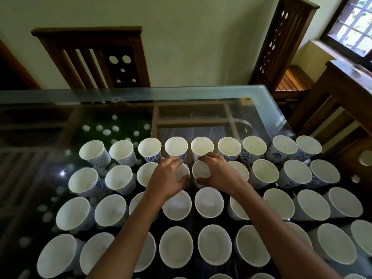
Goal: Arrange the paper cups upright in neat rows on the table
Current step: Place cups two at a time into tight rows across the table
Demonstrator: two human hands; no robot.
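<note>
Several white paper cups with blue patterns stand upright in rows on the glass table (pixel 181 95). In the second row from the far side, my left hand (pixel 168 176) curls round one cup (pixel 183 172), thumb on its near side and fingers over its far rim. Right beside it, my right hand (pixel 218 171) grips the neighbouring cup (pixel 200 170) the same way. Both forearms reach over the nearer rows and hide parts of some cups there. The far row (pixel 202 146) runs across the table just beyond my fingertips.
The far half of the glass top holds no cups. Two wooden chairs (pixel 96 57) stand against the wall beyond the table. A wooden cabinet (pixel 342 93) and a window are at the right. The table's right edge lies close to the rightmost cups.
</note>
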